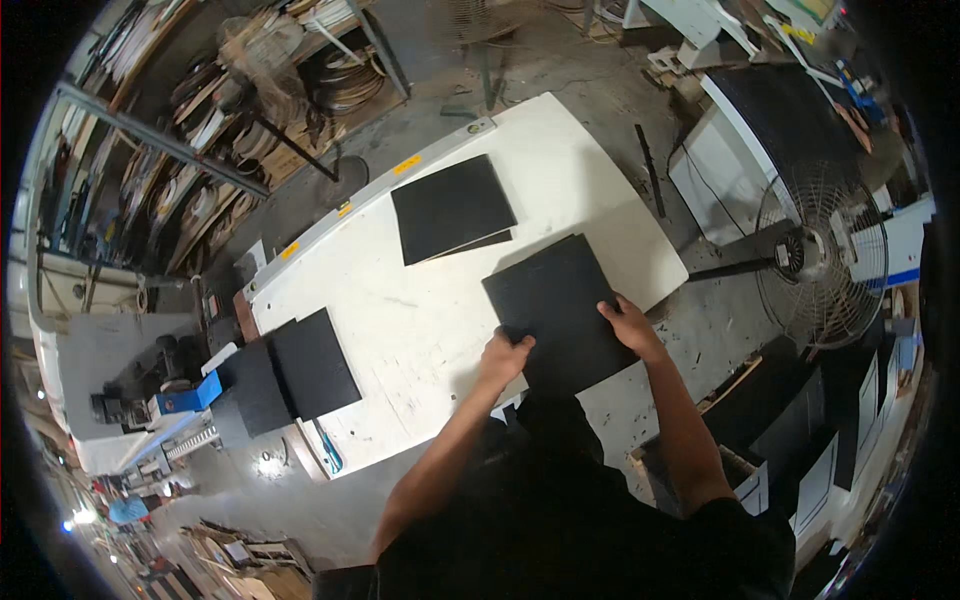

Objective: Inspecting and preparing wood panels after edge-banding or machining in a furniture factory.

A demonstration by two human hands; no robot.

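Both my hands grip a black rectangular panel (560, 300) over the near right part of a white table (400, 330). My left hand (507, 355) is closed on its left edge, thumb on the upper face. On the opposite edge, my right hand (630, 328) holds it the same way; the fingers beneath are hidden. Farther off lies a small stack of black panels (453, 208), the lower one poking out at its near edge. More black panels (315, 362) overlap at the table's left end. Beside them is a blue utility knife (328, 447).
A metal strip with yellow labels (370, 185) runs along the far table edge. To the right stands a caged fan (815, 255), near a black-topped white cabinet (740, 150). Shelves crammed with strips and coils (200, 130) fill the far left. Machinery (165, 385) adjoins the left end.
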